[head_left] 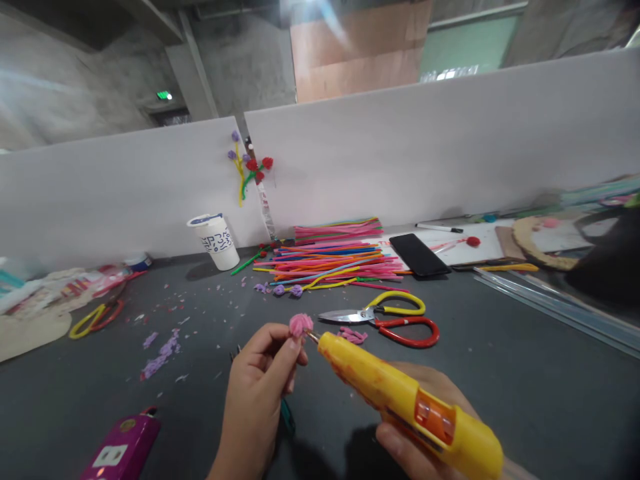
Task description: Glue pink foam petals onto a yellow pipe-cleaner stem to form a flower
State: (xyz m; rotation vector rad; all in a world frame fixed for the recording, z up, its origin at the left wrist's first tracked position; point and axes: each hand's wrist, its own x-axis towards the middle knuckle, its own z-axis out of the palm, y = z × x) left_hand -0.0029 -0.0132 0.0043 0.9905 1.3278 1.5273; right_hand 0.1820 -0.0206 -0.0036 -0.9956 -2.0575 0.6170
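Note:
My left hand (pixel 257 393) pinches a small pink pipe-cleaner flower (pixel 301 325) between thumb and fingers, holding it up over the dark grey table (pixel 500 373). A green stem seems to hang below that hand. My right hand (pixel 425 427) is wrapped round a yellow glue gun (pixel 410 407), whose metal tip touches the underside of the pink flower. Just beyond the flower lie scissors (pixel 385 317) with one yellow and one red handle, and a small pink scrap (pixel 353 335).
A pile of coloured pipe cleaners (pixel 330 263) lies further back, beside a black phone (pixel 419 254) and a white paper cup (pixel 216 241). Purple scraps (pixel 161 350) litter the left. A magenta lighter (pixel 123 450) sits near the front edge. White partition boards (pixel 425 153) close off the back.

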